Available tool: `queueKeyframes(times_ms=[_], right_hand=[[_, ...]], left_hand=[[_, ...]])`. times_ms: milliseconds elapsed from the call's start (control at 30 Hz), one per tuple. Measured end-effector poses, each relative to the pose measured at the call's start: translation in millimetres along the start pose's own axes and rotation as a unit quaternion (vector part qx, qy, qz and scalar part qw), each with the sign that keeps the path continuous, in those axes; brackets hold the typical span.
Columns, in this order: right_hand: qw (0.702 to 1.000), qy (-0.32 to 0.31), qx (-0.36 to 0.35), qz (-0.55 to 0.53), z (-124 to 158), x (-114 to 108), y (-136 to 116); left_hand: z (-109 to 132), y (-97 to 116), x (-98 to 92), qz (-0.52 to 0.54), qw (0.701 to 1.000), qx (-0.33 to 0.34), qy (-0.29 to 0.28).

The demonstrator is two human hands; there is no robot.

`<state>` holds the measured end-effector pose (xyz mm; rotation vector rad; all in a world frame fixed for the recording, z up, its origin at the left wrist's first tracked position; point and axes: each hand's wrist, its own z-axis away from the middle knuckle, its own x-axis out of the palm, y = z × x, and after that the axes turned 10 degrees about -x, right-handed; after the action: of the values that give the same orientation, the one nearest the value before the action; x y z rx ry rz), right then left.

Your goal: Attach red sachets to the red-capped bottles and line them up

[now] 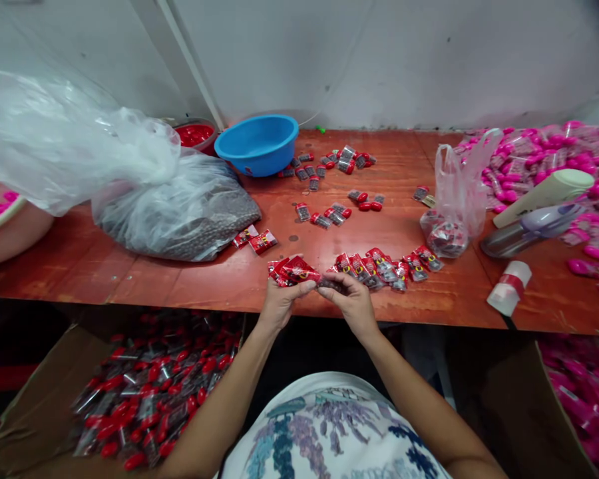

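Note:
Both hands meet at the near edge of a red-brown wooden table (130, 279). My left hand (281, 301) is closed on a bunch of small red sachets (292, 270). My right hand (350, 297) pinches a small dark tube (331, 284) against the sachets. A row of more red sachets (387, 265) lies on the table just right of my hands. Two loose sachets (255, 239) lie to the left, farther back.
A big clear bag of dark beads (180, 213), a blue bowl (257, 143), small red-capped tubes (329, 189), a small plastic bag (454, 199), pink-capped tubes (539, 156), a handheld device (534, 226), a tape roll (510, 286). Below the table, boxes hold red-capped tubes (144, 386) and pink-capped tubes (589, 392).

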<state>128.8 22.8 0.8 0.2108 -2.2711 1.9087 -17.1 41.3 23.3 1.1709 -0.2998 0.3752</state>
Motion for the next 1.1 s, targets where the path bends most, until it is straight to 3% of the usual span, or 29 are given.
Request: queueKeyframes(times_ms=[100,267,333,533,633,767,900,1100], right_hand=[[0.999,0.011,0.022,-0.03,2.5,0.1,-1.3],[0.99,0.028,-0.098,0.098,7.3,-1.1,-4.7],[0.987,0.026,-0.115,0.113,8.7,-1.2,-4.5],[0.999,0.025,0.022,-0.002,9.3,-3.0,-3.7],[0.998,0.025,0.046,-0.03,7.9,-5.0,-4.7],[0.998,0.019,-0.031,0.05,7.2,-5.2,-1.0],[0.994,0.041,-0.054,0.083,10.0,-3.4,6.9],[0.966,0.019,-0.161,0.203,16.5,-4.8,9.6]], left_hand=[[1.9,-2.1,0.7,0.009,1.0,-0.006,-0.006],[2.0,-9.8,4.1,0.033,0.999,0.002,0.002],[1.8,-10.0,5.1,0.034,0.999,0.001,0.009],[4.3,-4.4,6.8,0.001,1.0,0.0,0.012],[6.5,-5.8,8.1,-0.008,1.0,-0.002,0.01],[6.6,-9.2,9.9,-0.045,0.999,0.0,0.015],[2.4,-6.6,10.0,-0.112,0.994,-0.016,0.013],[0.7,-10.0,10.7,-0.13,0.991,-0.029,0.011]])
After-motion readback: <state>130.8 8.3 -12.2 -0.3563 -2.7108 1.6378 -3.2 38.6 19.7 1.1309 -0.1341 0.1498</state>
